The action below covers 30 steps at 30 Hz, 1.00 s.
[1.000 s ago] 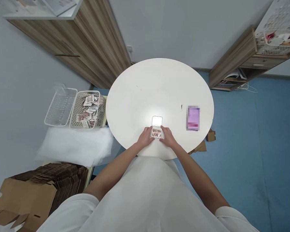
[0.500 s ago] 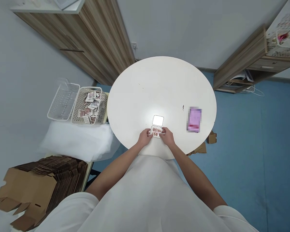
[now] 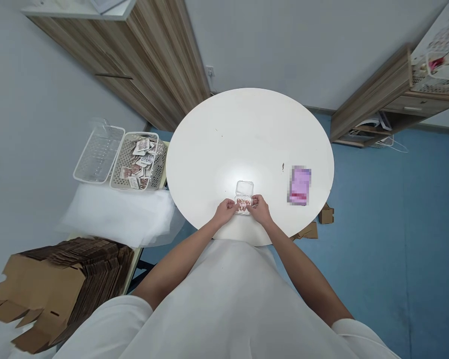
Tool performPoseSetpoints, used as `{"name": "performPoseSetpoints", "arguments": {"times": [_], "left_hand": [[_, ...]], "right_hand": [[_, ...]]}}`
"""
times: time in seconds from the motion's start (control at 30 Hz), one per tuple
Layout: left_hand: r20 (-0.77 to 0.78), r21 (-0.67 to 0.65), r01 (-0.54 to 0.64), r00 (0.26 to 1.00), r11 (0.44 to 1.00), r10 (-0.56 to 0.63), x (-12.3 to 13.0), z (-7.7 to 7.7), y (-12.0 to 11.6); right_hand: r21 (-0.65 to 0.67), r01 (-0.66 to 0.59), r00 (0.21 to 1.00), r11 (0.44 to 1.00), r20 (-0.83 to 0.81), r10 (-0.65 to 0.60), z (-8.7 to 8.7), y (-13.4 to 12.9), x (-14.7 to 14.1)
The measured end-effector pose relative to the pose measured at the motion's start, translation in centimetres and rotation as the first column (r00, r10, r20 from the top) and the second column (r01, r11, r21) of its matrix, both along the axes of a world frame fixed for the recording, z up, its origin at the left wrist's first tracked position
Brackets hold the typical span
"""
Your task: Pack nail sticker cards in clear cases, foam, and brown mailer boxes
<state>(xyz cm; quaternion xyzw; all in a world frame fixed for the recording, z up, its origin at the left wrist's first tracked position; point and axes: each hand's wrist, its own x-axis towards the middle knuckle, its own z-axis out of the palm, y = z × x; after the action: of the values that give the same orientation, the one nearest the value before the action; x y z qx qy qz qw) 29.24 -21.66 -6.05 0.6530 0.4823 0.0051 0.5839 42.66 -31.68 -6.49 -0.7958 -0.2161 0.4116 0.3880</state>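
A small clear hinged box lies near the front edge of the round white table, its lid folded back away from me. Rows of reddish oval pieces that look like press-on nails sit on a pale card in its base. My left hand grips the box's left side, with the thumb over the front part. On the opposite side my right hand holds the box the same way, thumb reaching in over the card. The thumbs partly cover the lower row.
The white table carries a blurred pink-purple item at right. To the left stand a basket of small cards or packets, a second white basket, translucent sheets and stacked flat cardboard boxes. Cabinets stand behind on both sides.
The bright glare on the open lid has gone, so the lid now looks transparent. Both hands keep their hold on the box; my thumbs have shifted slightly and more of the pieces show.
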Motion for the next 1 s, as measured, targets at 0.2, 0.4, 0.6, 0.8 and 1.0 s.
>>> {"name": "performPoseSetpoints", "arguments": {"times": [0.2, 0.4, 0.6, 0.8, 1.0], "left_hand": [[-0.114, 0.105, 0.041, 0.993, 0.994, -0.029, 0.4, 0.4, 0.5], [0.08, -0.088, -0.002, 0.997, 0.996, 0.009, -0.4, 1.1, 0.9], [0.278, -0.31, 0.026, 0.959, 0.95, 0.064, -2.6, 1.9, 1.1], [0.319, -0.327, 0.053, 0.946, 0.944, 0.057, -4.7, 2.1, 2.2], [0.327, -0.367, 0.12, 0.945, 0.923, 0.007, -7.3, 3.2, 3.5]], "right_hand": [[0.016, -0.021, 1.0, 1.0, -0.013, 0.021, 0.2, -0.1, -0.4], [0.1, 0.07, 0.99, 0.993, -0.127, -0.057, 0.3, -0.4, -0.5], [0.225, 0.152, 0.949, 0.962, -0.305, -0.078, 1.6, -1.4, -1.4], [0.149, 0.361, 0.862, 0.92, -0.431, -0.268, 3.4, -0.1, -2.1], [0.187, 0.287, 0.775, 0.939, -0.622, -0.112, 5.6, 3.1, -2.5]]}}
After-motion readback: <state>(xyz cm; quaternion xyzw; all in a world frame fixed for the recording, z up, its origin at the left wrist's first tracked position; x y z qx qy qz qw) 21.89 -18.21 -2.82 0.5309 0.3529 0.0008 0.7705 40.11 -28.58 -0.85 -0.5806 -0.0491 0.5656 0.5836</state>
